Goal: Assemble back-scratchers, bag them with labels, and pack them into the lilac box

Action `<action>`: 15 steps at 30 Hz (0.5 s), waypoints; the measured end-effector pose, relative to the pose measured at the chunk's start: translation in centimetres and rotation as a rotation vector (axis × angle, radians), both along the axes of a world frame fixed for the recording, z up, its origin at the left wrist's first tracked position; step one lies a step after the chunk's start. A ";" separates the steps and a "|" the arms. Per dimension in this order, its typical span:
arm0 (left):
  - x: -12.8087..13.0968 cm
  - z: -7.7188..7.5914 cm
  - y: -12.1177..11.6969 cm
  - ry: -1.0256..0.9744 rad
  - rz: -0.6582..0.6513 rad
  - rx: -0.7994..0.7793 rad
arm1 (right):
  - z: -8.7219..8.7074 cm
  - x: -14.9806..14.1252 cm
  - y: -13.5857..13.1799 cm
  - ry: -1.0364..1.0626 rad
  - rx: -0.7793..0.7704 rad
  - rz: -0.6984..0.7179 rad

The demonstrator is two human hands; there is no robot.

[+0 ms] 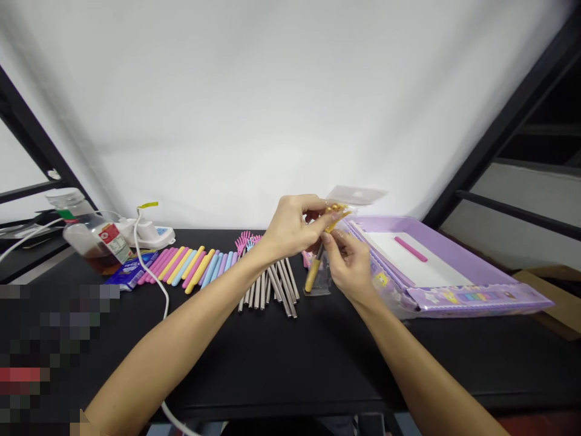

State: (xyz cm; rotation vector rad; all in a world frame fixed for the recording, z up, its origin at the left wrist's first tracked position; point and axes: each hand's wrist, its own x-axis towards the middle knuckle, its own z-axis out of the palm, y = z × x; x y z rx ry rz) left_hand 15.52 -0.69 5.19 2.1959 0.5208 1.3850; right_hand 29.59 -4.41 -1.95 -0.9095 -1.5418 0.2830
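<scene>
- scratcher (313, 274) — yellow, held up just left of the box (481, 298), above the desk (272, 363); its lower part shows through the clear film of a bag (323, 286).
- long axis: slanted. claw end up and toward the box, handle end down and away from it.
- left hand (297, 225): on the side away from the box, reaching across to the claw end; thumb and fingers pinched on the claw, perhaps on film too — cannot tell.
- right hand (350, 261): nearer the box, between it and the scratcher; thumb and fingertips together on the bag, just below the left grip. whether they press the shaft inside, cannot tell.
- key relation: both grips sit close together near the claw; the handle hangs below them, free of either hand. the bag's pale flap (356, 195) stands above the hands, by the box's far left corner.
- which edge of the bag is open: hidden by fingers.
- rods (281, 287) lie left of the box; coloured handles (200, 269) farther left in a row. one pink handle (411, 249) lies inside the box.
</scene>
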 end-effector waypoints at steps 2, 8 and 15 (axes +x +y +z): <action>-0.1 -0.2 0.1 0.010 0.008 0.007 | 0.0 -0.1 0.1 0.000 0.005 0.013; -0.5 -0.5 0.4 0.012 0.045 0.045 | -0.3 -0.4 0.3 -0.003 0.024 0.044; -0.6 -0.7 0.5 0.029 0.052 0.095 | -1.0 -0.3 0.5 0.035 0.024 0.077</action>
